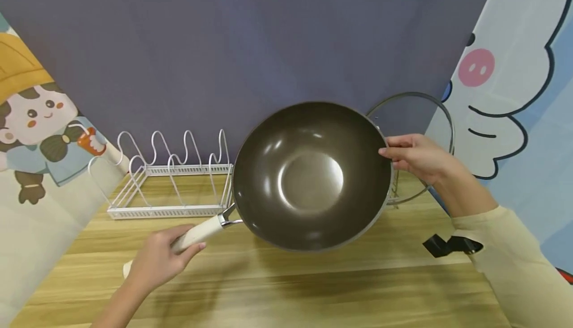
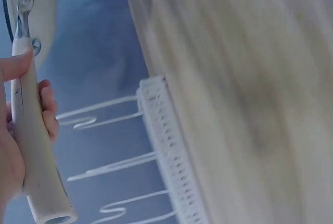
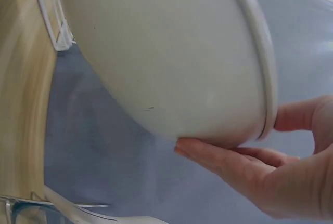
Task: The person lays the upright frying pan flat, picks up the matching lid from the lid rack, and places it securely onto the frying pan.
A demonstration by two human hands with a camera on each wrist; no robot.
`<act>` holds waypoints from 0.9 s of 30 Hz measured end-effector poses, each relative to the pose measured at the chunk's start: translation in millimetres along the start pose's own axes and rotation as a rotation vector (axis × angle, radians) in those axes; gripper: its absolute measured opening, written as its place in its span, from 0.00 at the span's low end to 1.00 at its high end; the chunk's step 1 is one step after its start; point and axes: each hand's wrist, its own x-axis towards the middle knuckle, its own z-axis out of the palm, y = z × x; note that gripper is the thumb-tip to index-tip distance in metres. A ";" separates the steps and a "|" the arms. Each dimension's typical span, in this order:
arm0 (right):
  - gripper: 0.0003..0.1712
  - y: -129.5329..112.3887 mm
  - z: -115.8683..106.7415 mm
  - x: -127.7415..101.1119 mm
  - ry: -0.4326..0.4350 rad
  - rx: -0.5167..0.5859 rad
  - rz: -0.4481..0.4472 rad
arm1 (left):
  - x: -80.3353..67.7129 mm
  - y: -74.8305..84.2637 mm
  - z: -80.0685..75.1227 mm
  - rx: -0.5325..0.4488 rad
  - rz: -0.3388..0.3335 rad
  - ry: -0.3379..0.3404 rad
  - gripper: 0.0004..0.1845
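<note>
A wok [image 1: 309, 179] with a brown inside and a cream outside [image 3: 166, 63] is held up over the wooden table, its opening tilted toward the head camera. My left hand [image 1: 158, 256] grips its cream handle [image 2: 34, 130], fingers wrapped round and thumb along the top near the metal joint. At the opposite side, my right hand [image 1: 418, 156] pinches the rim, thumb on the inside and fingers against the outer wall. Behind the wok on the right stands a glass lid [image 1: 412, 94], partly covered by the wok and my right hand.
On the left of the table [image 1: 268, 288] stands a white wire rack [image 1: 170, 211] with upright loops. A grey curtain [image 1: 268, 44] hangs behind. Cartoon-printed panels [image 1: 49, 134] flank both sides. A black strap piece [image 1: 452, 245] sticks out at my right sleeve.
</note>
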 end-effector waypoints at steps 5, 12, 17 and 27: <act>0.34 4.9 6.5 -1.0 0.023 0.030 0.024 | 15.0 -8.4 -20.5 0.067 0.083 0.010 0.20; 0.36 8.4 14.6 1.1 0.081 0.127 0.090 | 30.6 -10.5 -43.5 0.135 0.105 -0.035 0.23; 0.42 10.6 20.4 -0.4 0.095 0.114 0.135 | 36.3 -2.6 -51.2 0.243 0.032 -0.117 0.23; 0.42 15.0 27.9 -2.8 0.111 0.074 0.184 | 43.1 12.5 -56.9 0.370 -0.044 -0.266 0.19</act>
